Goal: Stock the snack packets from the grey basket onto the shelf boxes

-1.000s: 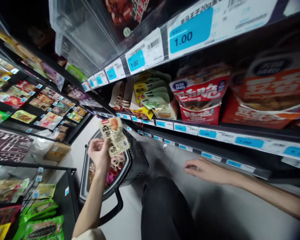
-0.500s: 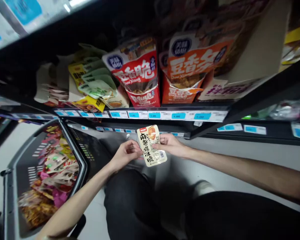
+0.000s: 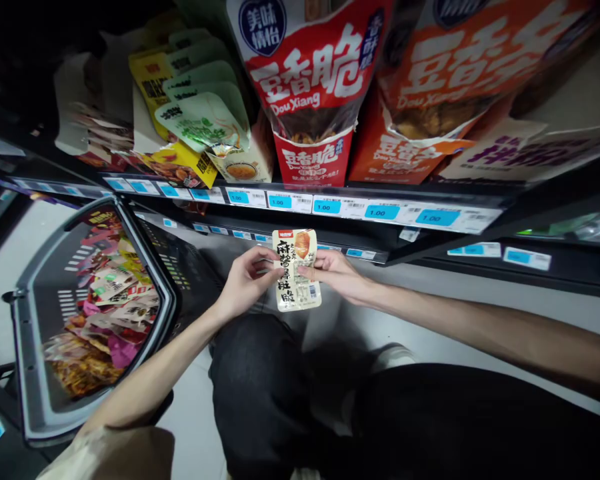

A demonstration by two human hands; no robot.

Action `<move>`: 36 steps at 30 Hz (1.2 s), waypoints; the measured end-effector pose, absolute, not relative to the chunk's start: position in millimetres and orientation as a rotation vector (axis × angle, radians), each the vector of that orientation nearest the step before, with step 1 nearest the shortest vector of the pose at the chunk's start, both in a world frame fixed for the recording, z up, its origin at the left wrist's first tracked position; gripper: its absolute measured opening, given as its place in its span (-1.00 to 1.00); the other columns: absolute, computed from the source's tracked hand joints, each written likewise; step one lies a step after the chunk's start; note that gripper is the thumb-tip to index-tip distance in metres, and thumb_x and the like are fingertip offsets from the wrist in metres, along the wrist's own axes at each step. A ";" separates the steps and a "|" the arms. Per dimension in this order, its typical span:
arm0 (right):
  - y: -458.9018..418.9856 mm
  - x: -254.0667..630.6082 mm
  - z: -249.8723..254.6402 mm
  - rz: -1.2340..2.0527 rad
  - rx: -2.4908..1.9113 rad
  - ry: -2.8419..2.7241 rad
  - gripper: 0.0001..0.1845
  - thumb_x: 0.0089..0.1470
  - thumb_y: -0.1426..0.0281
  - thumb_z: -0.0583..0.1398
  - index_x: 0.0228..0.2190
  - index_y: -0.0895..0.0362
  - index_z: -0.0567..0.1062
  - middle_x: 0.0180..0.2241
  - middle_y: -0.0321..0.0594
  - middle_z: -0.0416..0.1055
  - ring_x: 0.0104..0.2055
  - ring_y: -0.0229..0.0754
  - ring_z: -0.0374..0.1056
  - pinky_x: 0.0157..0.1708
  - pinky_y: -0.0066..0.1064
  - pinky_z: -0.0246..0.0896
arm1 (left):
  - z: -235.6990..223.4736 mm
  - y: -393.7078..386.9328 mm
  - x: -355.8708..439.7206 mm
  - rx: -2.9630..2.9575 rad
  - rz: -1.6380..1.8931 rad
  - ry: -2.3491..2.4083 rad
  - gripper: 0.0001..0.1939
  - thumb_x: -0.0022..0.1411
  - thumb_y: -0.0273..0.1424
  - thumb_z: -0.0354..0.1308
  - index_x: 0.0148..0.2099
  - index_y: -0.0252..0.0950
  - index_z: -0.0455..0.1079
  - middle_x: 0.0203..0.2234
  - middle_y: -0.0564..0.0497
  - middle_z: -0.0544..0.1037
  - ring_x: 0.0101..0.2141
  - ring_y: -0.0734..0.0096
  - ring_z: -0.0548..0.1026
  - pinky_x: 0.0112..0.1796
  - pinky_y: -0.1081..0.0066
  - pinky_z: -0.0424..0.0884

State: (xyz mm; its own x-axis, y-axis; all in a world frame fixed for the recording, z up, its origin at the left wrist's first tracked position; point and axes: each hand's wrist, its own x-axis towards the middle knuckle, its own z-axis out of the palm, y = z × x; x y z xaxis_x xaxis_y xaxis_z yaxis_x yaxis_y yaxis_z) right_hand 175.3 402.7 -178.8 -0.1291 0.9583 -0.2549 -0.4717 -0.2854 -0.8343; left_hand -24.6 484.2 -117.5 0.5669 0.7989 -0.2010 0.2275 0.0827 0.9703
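Note:
A small cream snack packet (image 3: 300,293) with black lettering and a red label at its top is held upright in front of my knees. My left hand (image 3: 247,277) pinches its left edge, thumb lying over the front. On the opposite edge my right hand (image 3: 337,272) grips it between thumb and fingers. The fingertips behind the packet are hidden. To the left stands a grey shopping basket (image 3: 163,313) holding several snack packets (image 3: 113,287) in red, cream, pink and yellow, with a bag of brown snacks (image 3: 83,363) at the near end.
Ahead, a dark shelf carries a red snack bag (image 3: 313,100), an orange snack bag (image 3: 430,113) and several green packets (image 3: 203,120) in a carton. Blue-and-white price tags (image 3: 330,207) line its edge. A lower shelf edge (image 3: 360,253) sits just beyond my hands. Grey floor (image 3: 420,320) shows at right.
My left hand has closed onto the packet's left edge, and the packet now stands straighter. The view has shifted closer to the shelf, so the bags look larger.

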 end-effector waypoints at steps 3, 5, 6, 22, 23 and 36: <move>402.8 177.1 -180.4 1.651 -0.996 -0.718 -0.49 -0.11 0.15 0.54 -0.14 0.12 0.67 -0.21 -0.15 0.70 -0.22 -0.05 0.64 0.01 -0.06 0.55 | -118.2 484.8 -25.2 1.476 0.513 0.932 -0.69 0.16 -0.24 0.44 -0.12 -0.29 0.53 -0.23 -0.04 0.59 -0.31 0.41 0.55 -0.25 0.41 0.55; 402.5 178.3 -182.7 1.654 -1.007 -0.721 -0.48 -0.11 0.14 0.54 -0.13 0.13 0.67 -0.21 -0.14 0.70 -0.22 -0.04 0.64 0.01 -0.04 0.55 | -120.7 485.0 -25.8 1.461 0.483 0.933 -0.68 0.20 -0.22 0.40 -0.08 -0.29 0.55 -0.22 -0.06 0.61 -0.30 0.38 0.56 -0.25 0.38 0.58; 402.5 178.8 -184.1 1.655 -1.010 -0.725 -0.47 -0.11 0.14 0.54 -0.13 0.13 0.67 -0.20 -0.13 0.70 -0.22 -0.04 0.64 0.01 -0.04 0.55 | -122.2 485.0 -26.2 1.457 0.472 0.932 -0.68 0.21 -0.22 0.39 -0.06 -0.29 0.55 -0.20 -0.07 0.61 -0.29 0.37 0.57 -0.24 0.37 0.58; 405.9 180.3 -190.9 1.574 -1.034 -0.736 -0.47 -0.08 0.13 0.53 -0.11 0.13 0.66 -0.19 -0.13 0.70 -0.18 0.00 0.65 -0.02 -0.04 0.58 | -130.4 484.0 -30.9 1.453 0.451 0.878 -0.38 0.06 -0.47 0.45 0.18 -0.24 0.45 0.16 -0.21 0.49 -0.10 0.27 0.59 -0.20 0.36 0.65; 405.9 180.1 -191.0 1.578 -1.032 -0.737 -0.46 -0.08 0.13 0.53 -0.10 0.14 0.66 -0.19 -0.12 0.70 -0.17 0.01 0.65 -0.02 -0.04 0.58 | -130.1 484.7 -31.4 1.440 0.446 0.877 -0.38 0.05 -0.47 0.46 0.18 -0.24 0.45 0.16 -0.21 0.49 -0.10 0.28 0.59 -0.19 0.36 0.64; 408.2 175.7 -198.3 1.428 -1.147 -0.701 -0.45 -0.14 0.09 0.54 -0.17 0.12 0.63 -0.11 -0.09 0.68 -0.09 0.05 0.62 0.05 -0.04 0.54 | -134.1 487.2 -33.2 1.538 0.487 0.935 -0.48 0.08 -0.43 0.44 0.12 -0.22 0.52 0.18 -0.18 0.46 0.10 0.13 0.49 0.03 0.18 0.56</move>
State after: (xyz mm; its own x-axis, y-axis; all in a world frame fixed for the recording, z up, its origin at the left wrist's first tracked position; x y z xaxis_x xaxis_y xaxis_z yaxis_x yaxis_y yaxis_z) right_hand 175.7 408.2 -198.3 0.0919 0.9620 -0.2572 -0.3850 -0.2039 -0.9001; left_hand -33.2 487.2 -134.1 0.5874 0.7836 -0.2022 0.2832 0.0350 0.9584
